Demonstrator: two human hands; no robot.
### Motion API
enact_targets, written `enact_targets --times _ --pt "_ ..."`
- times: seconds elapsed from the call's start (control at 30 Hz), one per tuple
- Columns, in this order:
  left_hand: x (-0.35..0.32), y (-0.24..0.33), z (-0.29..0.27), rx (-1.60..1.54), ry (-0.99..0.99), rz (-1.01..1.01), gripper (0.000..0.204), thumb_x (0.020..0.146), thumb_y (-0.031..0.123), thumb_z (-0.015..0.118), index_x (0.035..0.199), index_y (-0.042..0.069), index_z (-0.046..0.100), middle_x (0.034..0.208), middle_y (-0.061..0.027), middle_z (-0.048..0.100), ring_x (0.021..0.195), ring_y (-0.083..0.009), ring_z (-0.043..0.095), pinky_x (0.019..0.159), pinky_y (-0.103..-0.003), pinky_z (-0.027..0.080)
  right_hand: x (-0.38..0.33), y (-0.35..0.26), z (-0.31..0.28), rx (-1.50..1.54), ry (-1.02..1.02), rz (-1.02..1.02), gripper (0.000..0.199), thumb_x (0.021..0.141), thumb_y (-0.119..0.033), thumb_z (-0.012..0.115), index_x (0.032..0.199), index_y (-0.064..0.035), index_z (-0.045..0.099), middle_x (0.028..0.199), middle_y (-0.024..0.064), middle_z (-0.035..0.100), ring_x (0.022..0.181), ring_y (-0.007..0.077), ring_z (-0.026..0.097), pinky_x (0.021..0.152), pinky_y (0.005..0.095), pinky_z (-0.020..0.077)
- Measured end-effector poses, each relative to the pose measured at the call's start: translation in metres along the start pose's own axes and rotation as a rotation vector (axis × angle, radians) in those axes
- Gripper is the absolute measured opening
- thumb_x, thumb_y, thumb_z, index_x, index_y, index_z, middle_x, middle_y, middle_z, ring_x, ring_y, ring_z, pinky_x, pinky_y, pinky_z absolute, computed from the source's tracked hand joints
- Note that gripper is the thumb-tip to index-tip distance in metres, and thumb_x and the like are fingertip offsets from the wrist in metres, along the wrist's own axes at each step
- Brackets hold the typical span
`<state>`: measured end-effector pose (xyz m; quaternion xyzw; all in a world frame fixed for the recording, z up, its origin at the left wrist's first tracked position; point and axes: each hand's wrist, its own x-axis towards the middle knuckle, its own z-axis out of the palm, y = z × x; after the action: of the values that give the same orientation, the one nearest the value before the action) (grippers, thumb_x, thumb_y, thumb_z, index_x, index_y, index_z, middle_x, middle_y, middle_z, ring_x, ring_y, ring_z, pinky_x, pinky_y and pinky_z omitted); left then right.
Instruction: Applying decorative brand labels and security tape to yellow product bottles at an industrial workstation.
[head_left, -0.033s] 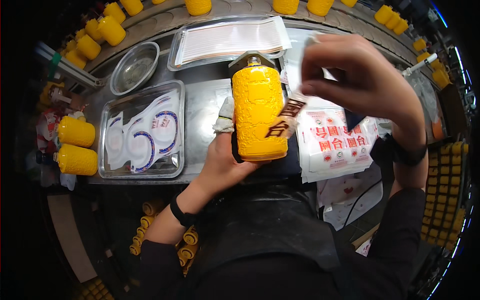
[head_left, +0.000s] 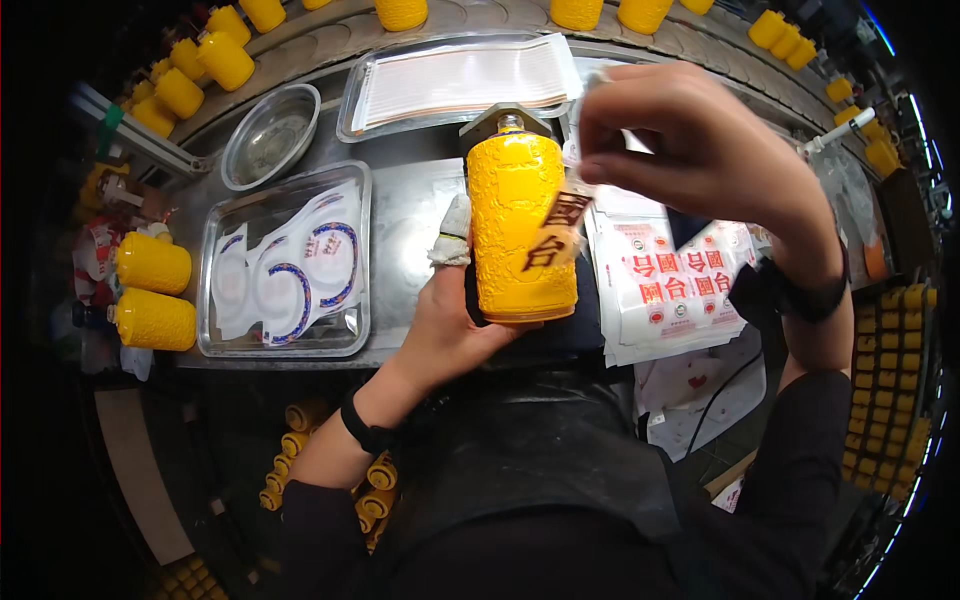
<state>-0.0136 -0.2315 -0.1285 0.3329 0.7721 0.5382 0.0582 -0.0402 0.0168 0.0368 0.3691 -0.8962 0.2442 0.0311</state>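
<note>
My left hand is closed around the lower left side of a yellow embossed bottle with a clear glass neck. A whitish wrap covers the thumb. The bottle's neck end points away from me, against a grey metal holder. Between thumb and fingertips, my right hand pinches a small decal strip with dark characters. That strip hangs in front of the bottle's right side; whether it touches the surface I cannot tell. Beside the bottle on the right lies a stack of red-printed decal sheets.
A clear tray holds curved blue-patterned decals on the left, with a round plastic bowl behind it. Striped sheets fill another tray at the back. Yellow bottles lie at the left, and more stand along a conveyor.
My right hand has moved a little to the left, and the decal strip has shifted left across the bottle with it. My left hand and the bottle have barely moved.
</note>
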Motion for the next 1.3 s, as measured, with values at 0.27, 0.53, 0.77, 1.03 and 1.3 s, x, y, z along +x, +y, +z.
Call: enact_targets --times 0.27,0.53,0.77,1.03,1.3 --pt "0.033 0.003 -0.011 -0.397 0.183 -0.176 0.084 0.082 0.026 0.075 0.141 -0.008 0.027 0.144 -0.0235 0.038 0.138 -0.0292 0.036 0.114 -0.039 0.027 0.042 0.040 0.034 -0.111 -0.070 0.040 0.015 0.083 -0.012 0.070 0.087 -0.0003 0.062 0.079 0.0133 0.061 0.074 0.0292 0.062 0.065 0.0361 0.0490" --pt "0.049 0.011 0.009 -0.674 0.212 -0.239 0.055 0.090 0.013 0.066 0.130 -0.006 0.033 0.127 -0.0193 0.052 0.117 -0.0222 0.055 0.099 -0.034 0.045 0.032 0.062 0.057 -0.081 0.008 0.117 0.016 0.083 -0.014 0.070 0.088 -0.0010 0.062 0.078 0.0121 0.062 0.071 0.0261 0.061 0.063 0.0338 0.0474" --pt "0.044 0.012 0.010 -0.728 0.206 -0.295 0.054 0.090 0.014 0.066 0.128 -0.005 0.032 0.124 -0.0182 0.053 0.115 -0.0217 0.055 0.098 -0.035 0.046 -0.013 0.010 0.085 0.079 0.358 0.445 0.037 0.080 -0.016 0.073 0.115 -0.0106 0.065 0.081 0.0099 0.061 0.069 0.0207 0.060 0.061 0.0314 0.0463" --pt "0.041 0.009 0.003 -0.704 0.098 -0.304 0.071 0.091 0.010 0.059 0.146 -0.002 0.016 0.146 -0.0205 0.035 0.134 -0.0246 0.040 0.110 -0.038 0.034 -0.031 0.011 0.102 0.072 0.255 0.398 0.055 0.083 -0.030 0.073 0.134 -0.0199 0.058 0.074 0.0104 0.052 0.062 0.0219 0.042 0.054 0.0306 0.0395" --pt "0.043 0.008 0.007 -0.741 0.161 -0.272 0.073 0.090 0.013 0.064 0.144 -0.005 0.019 0.138 -0.0203 0.042 0.129 -0.0250 0.044 0.109 -0.038 0.035 -0.030 0.021 0.105 0.133 0.273 0.356 0.048 0.089 -0.024 0.064 0.136 -0.0218 0.056 0.081 0.0129 0.058 0.067 0.0241 0.047 0.062 0.0330 0.0447"
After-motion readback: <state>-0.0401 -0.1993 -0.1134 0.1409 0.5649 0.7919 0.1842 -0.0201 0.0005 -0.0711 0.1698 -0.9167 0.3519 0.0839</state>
